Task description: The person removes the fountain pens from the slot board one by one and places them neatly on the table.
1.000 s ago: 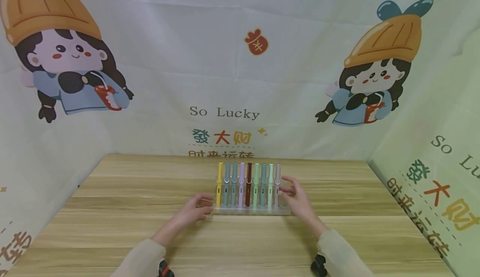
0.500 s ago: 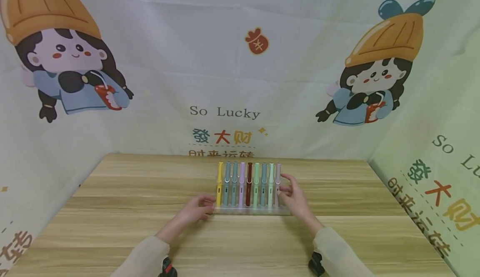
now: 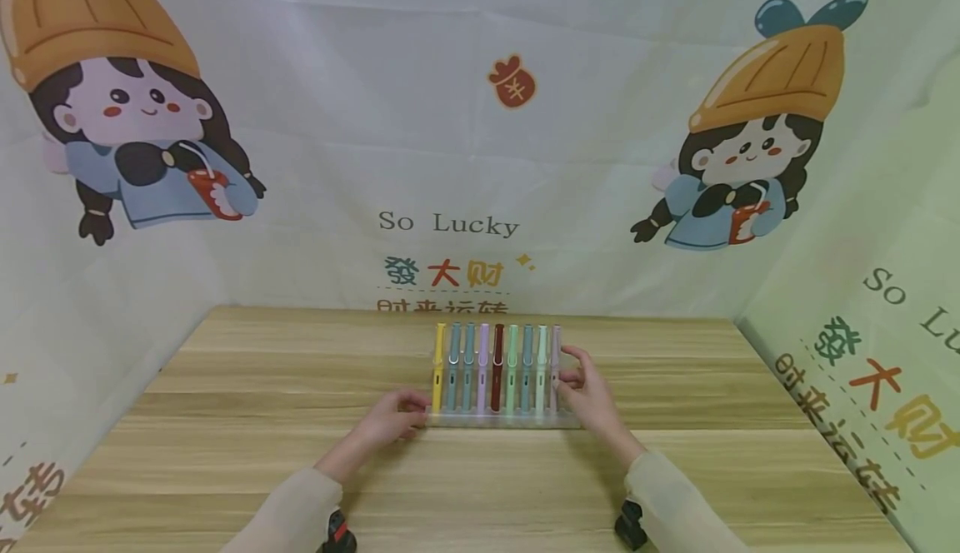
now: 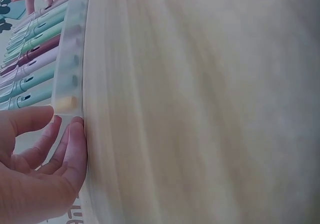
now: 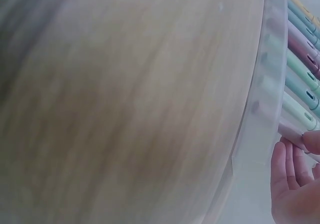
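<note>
our right hand [image 3: 588,393] is pinching the pale pink pen [image 3: 555,367] standing upright at the right end of the clear plastic pen rack [image 3: 501,420], while our left hand [image 3: 392,420] rests loosely curled fingers on the rack's left end by the yellow pen [image 3: 438,367].

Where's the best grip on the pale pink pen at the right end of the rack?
Probably the pale pink pen at mid-barrel, pinched from its open right side. It stands upright in the clear rack with a mint pen close on its left; the right hand is already there.
</note>
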A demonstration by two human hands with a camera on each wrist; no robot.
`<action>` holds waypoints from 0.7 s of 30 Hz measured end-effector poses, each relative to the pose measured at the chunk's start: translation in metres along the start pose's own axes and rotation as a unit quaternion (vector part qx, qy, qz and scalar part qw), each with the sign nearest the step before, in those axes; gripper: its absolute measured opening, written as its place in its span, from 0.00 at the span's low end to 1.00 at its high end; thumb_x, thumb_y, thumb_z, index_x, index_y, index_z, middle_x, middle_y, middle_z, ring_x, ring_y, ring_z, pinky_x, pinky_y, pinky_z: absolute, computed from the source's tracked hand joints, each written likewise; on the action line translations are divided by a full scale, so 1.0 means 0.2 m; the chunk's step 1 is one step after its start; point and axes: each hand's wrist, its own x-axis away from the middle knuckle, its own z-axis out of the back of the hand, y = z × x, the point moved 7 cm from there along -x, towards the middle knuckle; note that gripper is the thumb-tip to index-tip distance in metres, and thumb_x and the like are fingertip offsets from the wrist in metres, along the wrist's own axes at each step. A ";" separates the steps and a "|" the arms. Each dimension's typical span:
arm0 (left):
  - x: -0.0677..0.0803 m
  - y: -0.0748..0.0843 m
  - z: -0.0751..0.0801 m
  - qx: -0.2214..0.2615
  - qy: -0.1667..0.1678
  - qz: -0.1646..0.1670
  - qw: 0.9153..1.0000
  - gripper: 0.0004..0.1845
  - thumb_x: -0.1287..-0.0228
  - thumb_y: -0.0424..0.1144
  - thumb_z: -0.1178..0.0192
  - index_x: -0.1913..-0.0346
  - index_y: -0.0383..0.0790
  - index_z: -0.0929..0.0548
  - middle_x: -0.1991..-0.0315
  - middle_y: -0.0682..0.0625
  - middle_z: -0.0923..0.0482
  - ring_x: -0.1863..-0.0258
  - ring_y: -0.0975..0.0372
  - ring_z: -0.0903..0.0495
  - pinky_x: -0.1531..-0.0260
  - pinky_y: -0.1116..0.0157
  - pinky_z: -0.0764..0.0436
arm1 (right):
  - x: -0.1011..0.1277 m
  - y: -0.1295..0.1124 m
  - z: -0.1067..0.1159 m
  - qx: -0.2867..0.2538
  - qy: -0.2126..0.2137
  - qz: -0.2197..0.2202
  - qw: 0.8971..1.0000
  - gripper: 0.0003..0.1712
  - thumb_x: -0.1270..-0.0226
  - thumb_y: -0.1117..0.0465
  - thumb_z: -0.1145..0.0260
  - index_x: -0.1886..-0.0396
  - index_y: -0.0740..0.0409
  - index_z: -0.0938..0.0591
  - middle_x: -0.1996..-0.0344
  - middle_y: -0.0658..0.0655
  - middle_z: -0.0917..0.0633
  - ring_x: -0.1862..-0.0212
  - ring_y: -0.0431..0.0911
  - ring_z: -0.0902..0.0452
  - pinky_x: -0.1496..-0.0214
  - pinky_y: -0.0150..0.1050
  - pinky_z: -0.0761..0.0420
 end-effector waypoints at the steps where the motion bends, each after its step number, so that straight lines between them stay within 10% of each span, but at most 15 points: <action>1: 0.00 0.00 0.00 -0.001 -0.001 -0.002 1.000 0.11 0.43 0.26 0.46 0.57 0.23 0.28 0.67 0.44 0.26 0.70 0.58 0.26 0.71 0.61 0.24 | 0.00 0.00 0.00 -0.002 0.000 0.000 1.000 0.29 0.46 0.77 0.42 0.44 0.62 0.35 0.71 0.63 0.20 0.68 0.52 0.24 0.68 0.39 0.24; 21: 0.00 0.00 0.00 -0.001 0.011 0.010 1.000 0.10 0.45 0.24 0.46 0.59 0.23 0.27 0.69 0.45 0.27 0.72 0.59 0.27 0.73 0.62 0.24 | -0.03 -0.04 0.08 -0.070 0.032 -0.006 0.997 0.30 0.45 0.78 0.44 0.41 0.62 0.38 0.68 0.65 0.23 0.68 0.52 0.25 0.71 0.34 0.24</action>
